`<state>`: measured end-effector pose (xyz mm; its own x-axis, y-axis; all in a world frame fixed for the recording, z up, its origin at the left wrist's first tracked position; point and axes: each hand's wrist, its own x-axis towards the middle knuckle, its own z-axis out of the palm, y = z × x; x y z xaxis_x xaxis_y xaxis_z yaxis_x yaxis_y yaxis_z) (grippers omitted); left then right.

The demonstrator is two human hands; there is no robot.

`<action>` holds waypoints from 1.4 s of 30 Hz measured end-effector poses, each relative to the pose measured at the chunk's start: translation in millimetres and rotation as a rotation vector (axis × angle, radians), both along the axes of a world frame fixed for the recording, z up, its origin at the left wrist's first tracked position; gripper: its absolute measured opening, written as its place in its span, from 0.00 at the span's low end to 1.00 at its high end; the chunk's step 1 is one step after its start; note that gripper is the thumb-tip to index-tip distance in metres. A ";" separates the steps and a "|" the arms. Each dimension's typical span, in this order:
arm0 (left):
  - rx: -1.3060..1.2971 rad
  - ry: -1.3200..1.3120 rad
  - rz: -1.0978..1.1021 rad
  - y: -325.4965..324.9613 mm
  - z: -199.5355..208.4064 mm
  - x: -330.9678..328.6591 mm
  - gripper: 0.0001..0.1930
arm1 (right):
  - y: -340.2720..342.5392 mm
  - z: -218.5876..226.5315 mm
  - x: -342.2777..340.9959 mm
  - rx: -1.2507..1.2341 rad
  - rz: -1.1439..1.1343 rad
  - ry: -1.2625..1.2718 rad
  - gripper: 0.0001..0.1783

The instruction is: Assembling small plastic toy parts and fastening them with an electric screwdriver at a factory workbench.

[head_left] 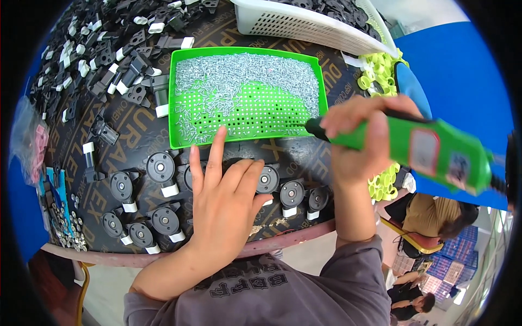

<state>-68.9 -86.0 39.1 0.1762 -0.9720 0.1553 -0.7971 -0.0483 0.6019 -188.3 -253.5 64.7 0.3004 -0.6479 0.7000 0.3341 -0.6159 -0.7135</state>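
Note:
My right hand (363, 127) is closed around a green electric screwdriver (443, 155), held nearly level. Its dark tip points left, over the right side of a green tray (328, 103). Small silver screws (261, 68) heap along the tray's far side, and its perforated floor shows nearer me. My left hand (225, 198) is spread palm down over the row of round black parts, fingertips by the tray's near edge. It partly hides some of them; whether it presses on one I cannot tell. Black wheel-like parts with white tabs, such as this round part (161, 168), lie on either side.
Loose black brackets (136, 68) with white ends cover the table's far left. A white basket (304, 24) of dark parts stands at the back. Yellow-green rings (380, 73) lie at right; small metal pieces (73, 231) sit at left. Other people (435, 217) are at lower right.

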 end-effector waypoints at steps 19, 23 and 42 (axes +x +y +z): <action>-0.013 0.032 0.006 -1.1 0.1 -1.1 0.25 | 67.1 24.8 -20.8 -0.019 0.487 0.251 0.20; -0.009 0.041 0.013 -2.9 -0.5 -0.6 0.25 | 64.3 23.8 -19.5 -0.001 0.543 0.262 0.20; -0.149 0.053 -0.022 -0.8 -5.0 -2.8 0.14 | 64.4 32.8 -28.1 0.032 0.491 0.147 0.19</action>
<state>-71.7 -86.8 34.1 0.1673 -0.9424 0.2895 -0.7641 0.0616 0.6421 -216.4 -189.1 97.4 0.6685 -0.4261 0.6095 0.4728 -0.3891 -0.7906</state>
